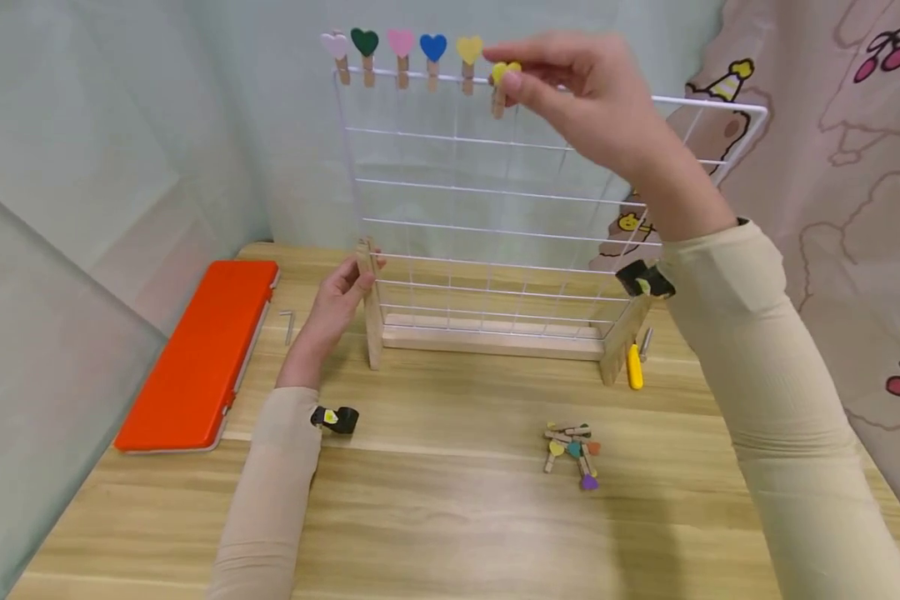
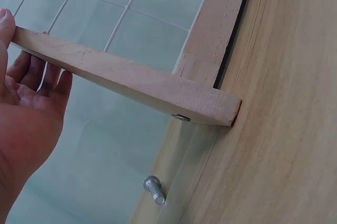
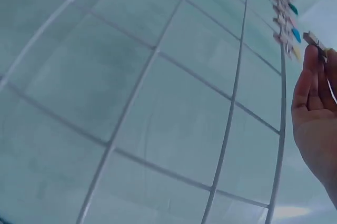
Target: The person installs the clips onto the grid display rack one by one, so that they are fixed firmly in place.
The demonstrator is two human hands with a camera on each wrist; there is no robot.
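My right hand (image 1: 588, 96) pinches a small wooden clothespin with a yellow heart (image 1: 504, 73) at the top wire of a white wire grid (image 1: 487, 193). To its left, several heart clothespins are clipped along that wire: white, dark green, pink, blue (image 1: 433, 50) and pale yellow (image 1: 469, 52). In the right wrist view the held clothespin (image 3: 311, 39) shows beyond the fingertips, apart from the clipped row. My left hand (image 1: 336, 300) grips the left wooden upright (image 1: 372, 321) of the stand; in the left wrist view, thumb and fingers lie on either side of this upright (image 2: 126, 79).
A loose pile of heart clothespins (image 1: 572, 450) lies on the wooden table (image 1: 450, 533). At the left sits a red case (image 1: 202, 354) beside a hex key (image 1: 288, 327). A yellow-handled tool (image 1: 634, 367) and a bolt (image 1: 647, 343) lie by the right upright.
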